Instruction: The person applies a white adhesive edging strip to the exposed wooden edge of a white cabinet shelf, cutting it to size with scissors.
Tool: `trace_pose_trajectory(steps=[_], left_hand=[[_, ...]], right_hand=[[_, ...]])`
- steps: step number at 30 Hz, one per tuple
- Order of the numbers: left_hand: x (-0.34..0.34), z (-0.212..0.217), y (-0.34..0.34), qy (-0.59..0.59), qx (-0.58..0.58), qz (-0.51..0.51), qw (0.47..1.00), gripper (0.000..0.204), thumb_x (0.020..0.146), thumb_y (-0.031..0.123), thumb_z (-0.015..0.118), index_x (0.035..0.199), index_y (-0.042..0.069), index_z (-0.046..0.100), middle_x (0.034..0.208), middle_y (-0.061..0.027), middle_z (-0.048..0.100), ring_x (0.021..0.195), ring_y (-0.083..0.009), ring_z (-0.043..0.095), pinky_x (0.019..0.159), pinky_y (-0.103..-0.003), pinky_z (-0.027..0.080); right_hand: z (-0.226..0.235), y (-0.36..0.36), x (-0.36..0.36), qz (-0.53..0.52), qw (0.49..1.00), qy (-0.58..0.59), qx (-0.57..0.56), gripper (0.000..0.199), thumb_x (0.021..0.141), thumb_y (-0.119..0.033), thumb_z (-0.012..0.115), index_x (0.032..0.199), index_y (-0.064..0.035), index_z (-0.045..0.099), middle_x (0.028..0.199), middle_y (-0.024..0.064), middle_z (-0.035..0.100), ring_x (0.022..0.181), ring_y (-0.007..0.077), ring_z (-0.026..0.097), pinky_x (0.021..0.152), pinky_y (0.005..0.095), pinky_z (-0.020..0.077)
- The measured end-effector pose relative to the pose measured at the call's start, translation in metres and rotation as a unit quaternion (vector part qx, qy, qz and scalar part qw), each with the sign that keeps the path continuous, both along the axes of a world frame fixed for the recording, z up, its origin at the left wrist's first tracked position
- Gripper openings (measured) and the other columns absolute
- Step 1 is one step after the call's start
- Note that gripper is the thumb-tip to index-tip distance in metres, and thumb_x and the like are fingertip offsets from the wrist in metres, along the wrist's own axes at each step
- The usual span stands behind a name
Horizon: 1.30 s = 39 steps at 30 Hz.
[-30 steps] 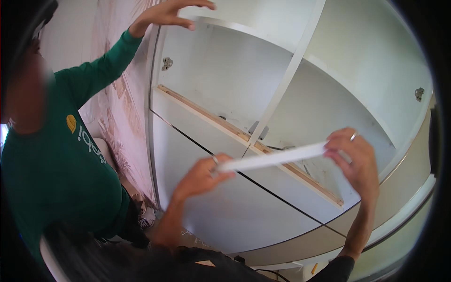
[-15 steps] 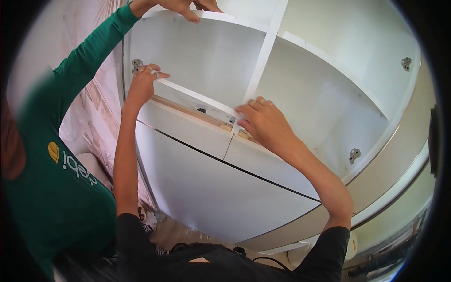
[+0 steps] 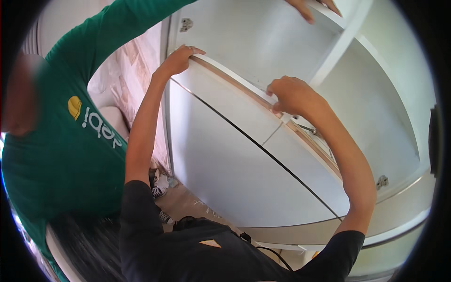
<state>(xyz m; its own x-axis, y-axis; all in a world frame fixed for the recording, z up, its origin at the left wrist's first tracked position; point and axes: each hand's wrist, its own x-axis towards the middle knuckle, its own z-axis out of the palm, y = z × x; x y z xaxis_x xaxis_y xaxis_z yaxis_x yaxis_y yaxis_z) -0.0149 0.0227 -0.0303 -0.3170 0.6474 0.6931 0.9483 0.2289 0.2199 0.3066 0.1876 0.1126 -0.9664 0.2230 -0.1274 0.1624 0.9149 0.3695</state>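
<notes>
A white shelf board (image 3: 230, 70) lies low in the left bay of a white cabinet, along a bare wooden strip (image 3: 235, 86). My left hand (image 3: 177, 62) grips its left end, with one finger stretched along the front edge. Toward the right end, beside the upright divider (image 3: 340, 44), my right hand (image 3: 297, 97) is curled over the board's front edge; its thumb points down near the strip. Part of the board is hidden beneath my hands.
On my left stands a person in a green sleeve (image 3: 110, 28), whose hand (image 3: 303, 8) touches a higher shelf (image 3: 329, 14). Metal hinges (image 3: 186, 24) sit on the cabinet sides. White fronts (image 3: 225, 155) with a dark seam lie below. Another opening (image 3: 312, 131) shows right of my right hand.
The board has come down; the gap between it and the wooden strip has closed. Both my hands went down with it. The view has shifted, so the cabinet appears farther right.
</notes>
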Motion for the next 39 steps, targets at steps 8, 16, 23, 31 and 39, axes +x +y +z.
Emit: trace_pose_trajectory(steps=[8,16,23,31,39], left_hand=[[-0.041,0.046,-0.021,-0.019,-0.203,-0.049,0.978,0.072,0.071,-0.019,0.040,0.131,0.014,0.063,0.123,-0.0217,0.063,0.115,-0.0385,0.057,0.105,-0.040,0.043],[-0.020,0.089,0.000,-0.038,-0.351,0.074,0.933,0.059,0.080,-0.013,0.047,0.126,0.015,0.068,0.108,-0.0178,0.071,0.091,-0.0322,0.064,0.084,-0.035,0.050],[-0.033,0.089,-0.001,-0.077,-0.388,0.049,0.917,0.052,0.084,0.004,0.059,0.135,0.014,0.062,0.119,-0.0160,0.068,0.103,-0.0296,0.063,0.092,-0.035,0.047],[-0.031,0.075,-0.027,-0.180,-0.268,-0.088,0.942,0.049,0.094,0.044,0.063,0.136,0.018,0.062,0.138,-0.0099,0.060,0.128,-0.0254,0.055,0.112,-0.035,0.038],[-0.036,0.060,-0.029,-0.159,-0.215,-0.076,0.961,0.042,0.098,0.042,0.058,0.131,0.017,0.067,0.134,-0.0090,0.063,0.124,-0.0268,0.057,0.109,-0.037,0.042]], right_hand=[[0.008,0.021,-0.042,0.003,0.993,-0.101,-0.069,0.032,0.064,-0.018,0.087,0.087,-0.0020,0.070,0.075,0.0106,0.071,0.065,0.0237,0.067,0.060,0.0379,0.0535],[0.009,0.025,-0.057,-0.064,0.984,-0.148,-0.075,0.032,0.066,-0.018,0.089,0.079,0.0013,0.066,0.072,0.0107,0.068,0.064,0.0215,0.066,0.057,0.0334,0.0528],[0.002,0.019,-0.059,-0.055,0.985,-0.160,-0.022,0.034,0.066,-0.018,0.089,0.085,0.0013,0.068,0.075,0.0107,0.070,0.069,0.0230,0.068,0.061,0.0356,0.0529],[0.018,0.016,-0.052,-0.040,0.990,-0.110,-0.082,0.042,0.074,-0.027,0.081,0.106,-0.0030,0.067,0.070,0.0084,0.068,0.068,0.0202,0.068,0.061,0.0342,0.0493],[0.001,0.021,-0.069,0.036,0.988,-0.001,-0.150,0.036,0.080,-0.027,0.076,0.109,-0.0055,0.071,0.068,0.0079,0.068,0.065,0.0191,0.066,0.065,0.0357,0.0520]])
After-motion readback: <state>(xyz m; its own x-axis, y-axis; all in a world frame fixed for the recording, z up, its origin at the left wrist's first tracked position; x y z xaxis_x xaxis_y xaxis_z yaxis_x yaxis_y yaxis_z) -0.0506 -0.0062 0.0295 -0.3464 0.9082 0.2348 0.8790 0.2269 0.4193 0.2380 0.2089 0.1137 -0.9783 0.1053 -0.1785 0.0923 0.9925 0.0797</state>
